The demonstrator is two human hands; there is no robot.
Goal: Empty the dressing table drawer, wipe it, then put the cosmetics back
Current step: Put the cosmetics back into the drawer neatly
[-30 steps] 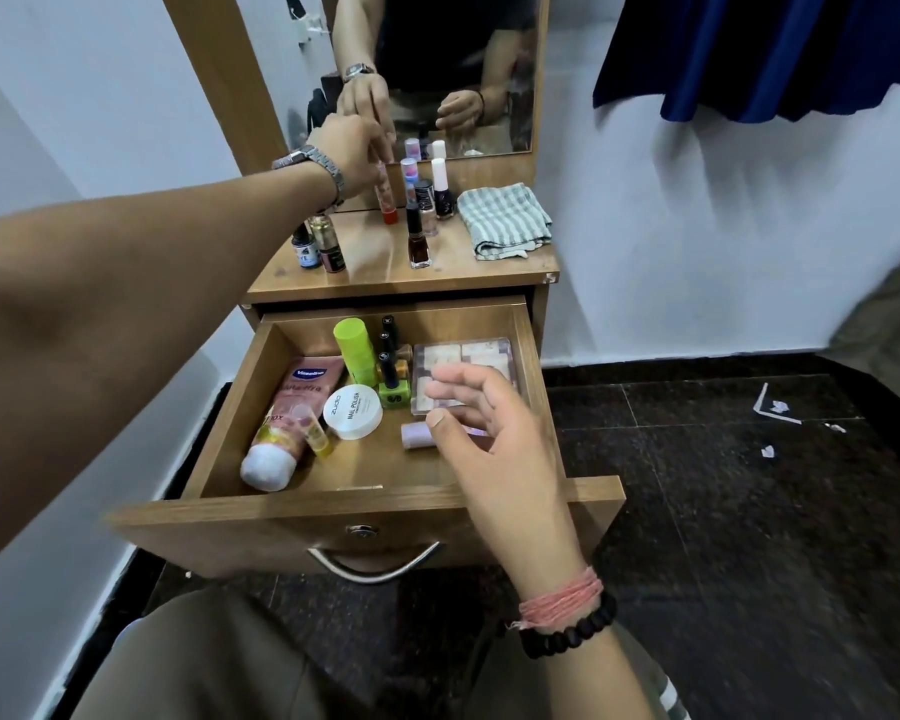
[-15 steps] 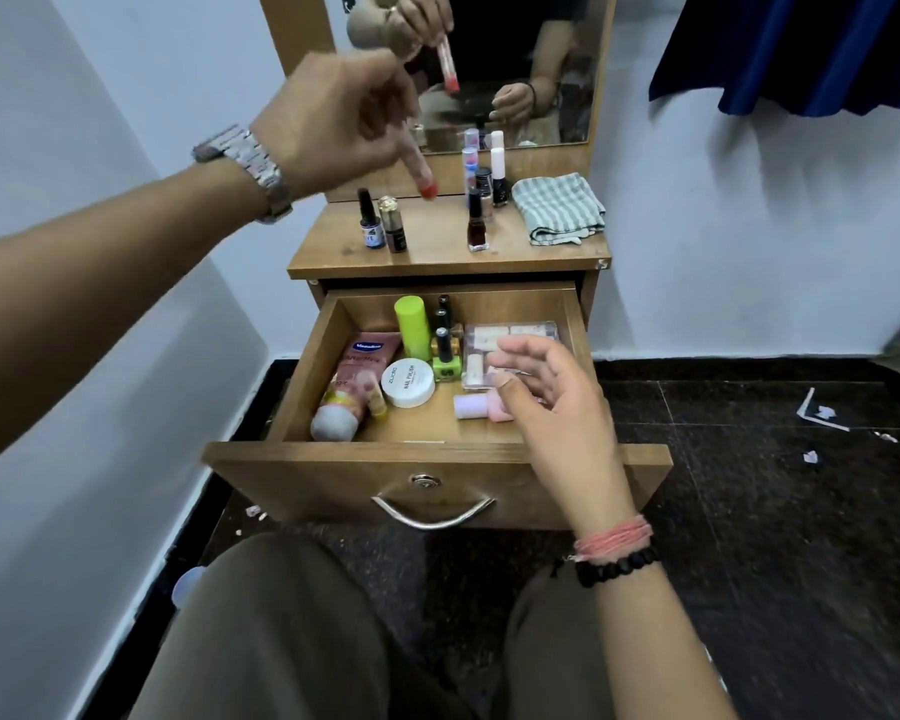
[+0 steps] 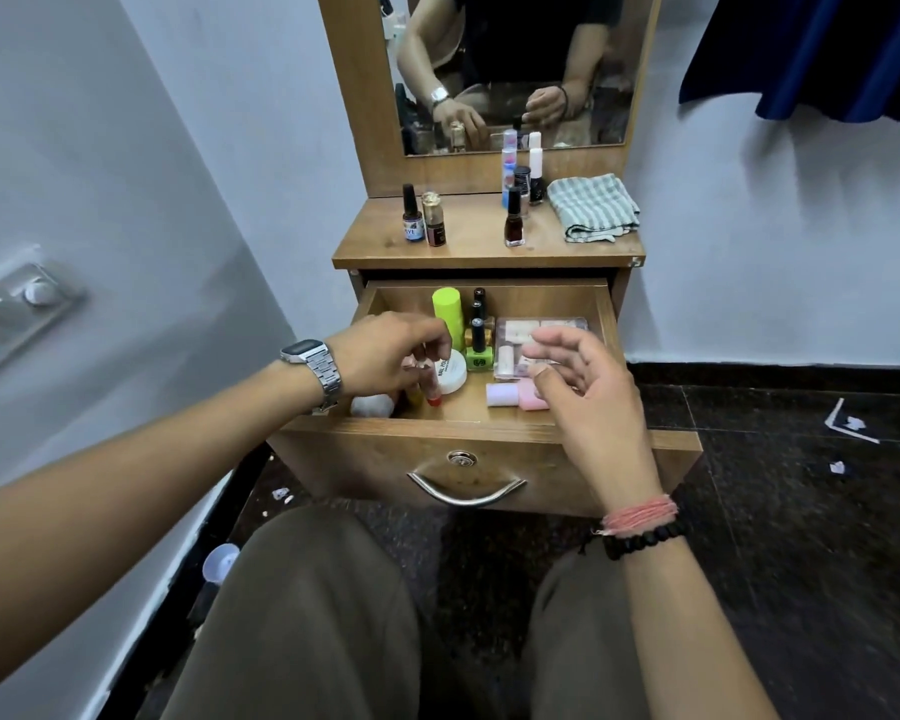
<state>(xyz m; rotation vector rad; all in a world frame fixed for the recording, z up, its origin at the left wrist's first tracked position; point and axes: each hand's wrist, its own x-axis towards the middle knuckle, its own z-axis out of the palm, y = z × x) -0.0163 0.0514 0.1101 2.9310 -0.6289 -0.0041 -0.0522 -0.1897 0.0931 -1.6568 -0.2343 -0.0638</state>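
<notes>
At centre frame, over the open drawer [image 3: 489, 439], the left hand [image 3: 385, 350] pinches a red-tipped tube [image 3: 431, 389] beside the white jar [image 3: 450, 371], while right of it the right hand [image 3: 583, 387] hovers, fingers loosely curled, holding nothing, above the palette [image 3: 520, 332].

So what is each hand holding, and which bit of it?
The left hand pinches a small red-tipped tube by its upper end, red tip pointing down into the drawer. The right hand holds nothing; its fingers hang loosely curled.
</notes>
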